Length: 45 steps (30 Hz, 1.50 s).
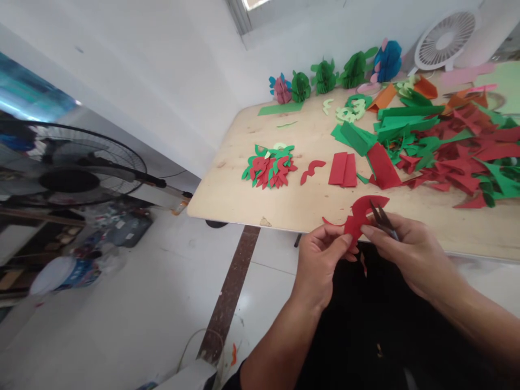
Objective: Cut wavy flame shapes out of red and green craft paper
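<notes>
A: What do we have in our left hand?

B: We're pinching a red paper cutout between thumb and fingers, up at the front edge of the wooden table.

A: And our right hand?

B: Beside the left one, at the same table edge. We've closed its fingers around a pair of scissors, with the blades slightly parted at the red paper and our thumb against its lower part.

A: What do we see on the table?

B: Toward its left side, we have a cluster of red and green cut shapes. Between that and the table's middle lies a wavy red piece, then folded red paper. A heap of red and green scraps spreads over the table's right side.

A: And along its back edge?

B: We've got a row of pleated paper figures, green, blue and pink, with a small white fan to their right. A large black fan is off the table's left side.
</notes>
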Motion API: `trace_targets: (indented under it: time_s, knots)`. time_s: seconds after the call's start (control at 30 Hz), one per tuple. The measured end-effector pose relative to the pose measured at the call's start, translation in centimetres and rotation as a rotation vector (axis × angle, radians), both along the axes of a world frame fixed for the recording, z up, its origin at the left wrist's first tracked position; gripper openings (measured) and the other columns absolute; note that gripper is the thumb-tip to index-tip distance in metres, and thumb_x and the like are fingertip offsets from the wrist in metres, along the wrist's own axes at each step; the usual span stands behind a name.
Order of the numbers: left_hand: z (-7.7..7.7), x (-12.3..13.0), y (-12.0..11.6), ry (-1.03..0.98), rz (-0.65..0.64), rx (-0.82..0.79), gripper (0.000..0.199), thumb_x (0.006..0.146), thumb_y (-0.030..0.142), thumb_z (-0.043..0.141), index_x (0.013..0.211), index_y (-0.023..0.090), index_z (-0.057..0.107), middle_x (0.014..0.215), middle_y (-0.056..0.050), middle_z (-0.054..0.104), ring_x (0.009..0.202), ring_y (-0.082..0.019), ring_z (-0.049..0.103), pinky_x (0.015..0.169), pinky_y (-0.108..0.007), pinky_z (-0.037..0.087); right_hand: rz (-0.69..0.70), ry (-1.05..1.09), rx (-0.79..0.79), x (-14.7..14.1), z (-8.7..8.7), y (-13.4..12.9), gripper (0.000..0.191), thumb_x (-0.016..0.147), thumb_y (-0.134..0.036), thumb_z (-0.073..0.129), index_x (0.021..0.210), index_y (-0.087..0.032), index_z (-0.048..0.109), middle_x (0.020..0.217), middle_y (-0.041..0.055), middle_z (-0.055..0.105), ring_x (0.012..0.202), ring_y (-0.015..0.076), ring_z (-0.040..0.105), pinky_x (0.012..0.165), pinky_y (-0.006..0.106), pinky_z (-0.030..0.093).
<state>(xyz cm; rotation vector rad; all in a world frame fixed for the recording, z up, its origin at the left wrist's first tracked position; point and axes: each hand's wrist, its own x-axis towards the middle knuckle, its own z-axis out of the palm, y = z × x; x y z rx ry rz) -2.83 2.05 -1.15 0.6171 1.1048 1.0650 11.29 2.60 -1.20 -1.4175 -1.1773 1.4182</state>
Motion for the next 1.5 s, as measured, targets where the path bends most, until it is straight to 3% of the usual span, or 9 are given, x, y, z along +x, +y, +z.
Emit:
trace_targets:
  time_s: [0.23,0.33,0.47,0.63,0.8,1.03,1.17,1.5]
  knots:
    - [0.2,-0.8,-0.1,0.105,-0.020,0.088,0.011,0.068,0.022,0.070,0.069,0.014,0.063,0.059,0.002,0.061,0.052,-0.007,0.053,0.055,-0.020,0.046,0.242,-0.176,0.079,0.4,1.0,1.6,0.015,0.082,-0.032,0.058,0.075,-0.019,0.062,0.069,0.0017,0.057,0.061,0.0148,0.050,0.051,0.023,0.043]
    - [0.2,-0.8,0.0,0.121,-0.017,0.112,0.011,0.069,0.021,0.069,0.067,0.014,0.061,0.057,0.002,0.060,0.052,-0.007,0.054,0.054,-0.020,0.046,0.210,-0.155,0.077,0.5,1.2,1.8,0.020,0.082,-0.039,0.058,0.078,-0.020,0.062,0.066,0.0002,0.055,0.052,0.0123,0.048,0.043,0.022,0.040]
    - [0.0,-0.5,0.1,0.115,0.111,0.121,0.011,0.069,0.023,0.069,0.069,0.015,0.062,0.059,0.001,0.061,0.055,-0.009,0.056,0.057,-0.021,0.047,0.166,-0.058,0.106,0.7,0.5,1.0,0.030,0.087,-0.047,0.049,0.094,-0.020,0.060,0.056,-0.0048,0.042,0.042,0.0086,0.035,0.036,0.020,0.029]
    - [0.1,-0.1,0.1,0.059,0.213,0.113,0.012,0.070,0.023,0.069,0.072,0.014,0.061,0.063,0.000,0.063,0.059,-0.009,0.059,0.064,-0.023,0.049,0.242,-0.071,0.060,0.8,-0.9,-0.6,0.036,0.090,-0.049,0.044,0.082,-0.018,0.060,0.056,-0.0042,0.038,0.047,0.0097,0.035,0.041,0.021,0.028]
    - [0.2,0.3,0.2,0.041,0.198,0.106,0.013,0.070,0.022,0.070,0.072,0.014,0.061,0.063,0.001,0.061,0.059,-0.009,0.058,0.064,-0.023,0.050,0.298,-0.157,0.089,0.5,-0.8,-0.9,0.037,0.091,-0.047,0.042,0.077,-0.018,0.059,0.060,-0.0012,0.046,0.051,0.0113,0.038,0.043,0.023,0.030]
    - [0.4,0.6,0.0,0.034,0.175,0.109,0.012,0.071,0.023,0.069,0.072,0.014,0.062,0.064,0.001,0.062,0.060,-0.010,0.059,0.066,-0.024,0.051,0.276,-0.144,0.116,0.4,-0.6,-0.9,0.037,0.092,-0.045,0.042,0.066,-0.020,0.050,0.055,-0.0036,0.037,0.048,0.0108,0.031,0.042,0.023,0.026]
    - [0.5,0.5,0.1,0.039,0.158,0.109,0.011,0.071,0.022,0.069,0.071,0.014,0.062,0.064,0.000,0.064,0.060,-0.010,0.060,0.065,-0.024,0.051,0.258,-0.091,0.070,0.5,-1.0,-0.9,0.039,0.091,-0.047,0.043,0.063,-0.020,0.045,0.056,-0.0045,0.034,0.048,0.0106,0.029,0.042,0.023,0.023]
    - [0.5,0.5,0.7,0.064,0.123,0.091,0.012,0.069,0.022,0.070,0.070,0.014,0.061,0.062,0.000,0.065,0.057,-0.010,0.059,0.062,-0.023,0.050,0.218,0.058,-0.067,0.2,-1.6,-1.0,0.037,0.091,-0.048,0.042,0.067,-0.020,0.049,0.053,-0.0063,0.028,0.047,0.0097,0.024,0.041,0.024,0.018]
